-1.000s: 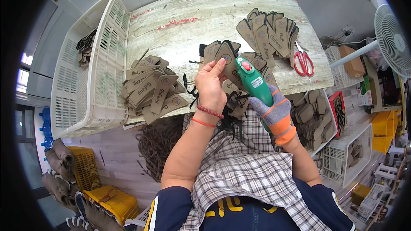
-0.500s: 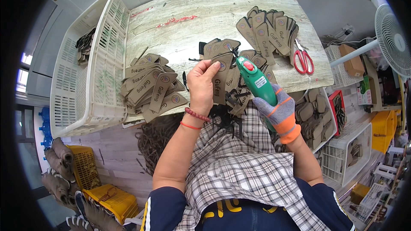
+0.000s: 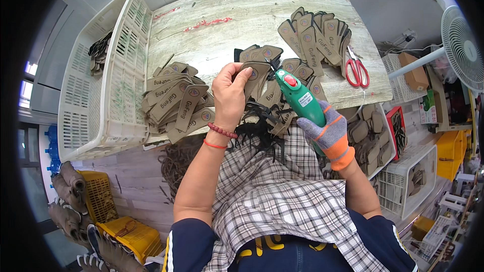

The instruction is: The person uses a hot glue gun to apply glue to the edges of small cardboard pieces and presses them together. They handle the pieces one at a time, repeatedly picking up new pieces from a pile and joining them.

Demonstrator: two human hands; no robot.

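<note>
My left hand, bare, pinches the upper edge of a brown fabric tab with dark print between thumb and fingers. In a grey and orange glove, my right hand is wrapped round a green electric cutter with a red button. The cutter's dark tip is at the tab's upper right edge; whether the two touch I cannot tell. Loose brown tabs lie under and around both hands. Black trimmed strips hang over the table edge and onto the checked apron.
A pile of tabs lies left on the worn table, another pile at the far right. Red-handled scissors sit near the right edge. A white crate borders the left side; a fan stands right.
My left hand has shifted left and slightly up, and the held tab now tilts with its lower part hidden. The cutter has moved slightly left, its tip slightly lower.
</note>
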